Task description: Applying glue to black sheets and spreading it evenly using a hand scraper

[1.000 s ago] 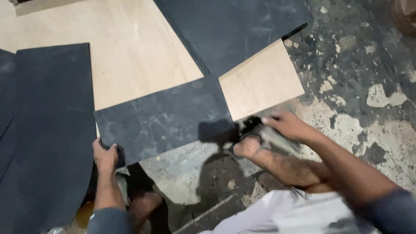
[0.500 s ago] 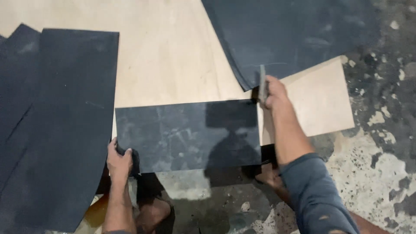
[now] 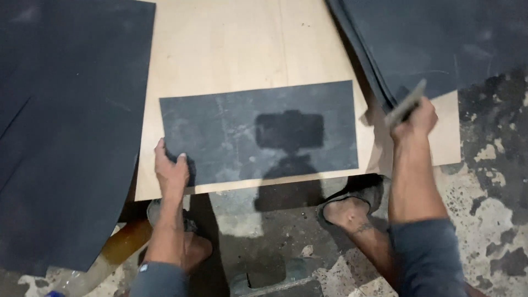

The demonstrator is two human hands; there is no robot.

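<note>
A dark grey rectangular sheet [image 3: 258, 132] lies flat on a pale wooden board [image 3: 242, 49]. My left hand [image 3: 170, 170] presses on the sheet's near left corner, thumb on top. My right hand [image 3: 415, 118] is closed around a thin flat grey tool [image 3: 406, 103], held up just past the sheet's right edge, near the stacked dark sheets. A shadow of the head camera falls across the middle of the sheet.
A large dark sheet [image 3: 66, 126] covers the left side, and several more dark sheets [image 3: 434, 44] lie stacked at the top right. The concrete floor [image 3: 495, 181] is patchy and stained. My feet [image 3: 349, 209] rest below the board's near edge.
The view has shifted so the sheet sits more central. My right hand, holding the tool, moved from the floor at the right up to the sheet's right edge. My left hand stayed on the corner.
</note>
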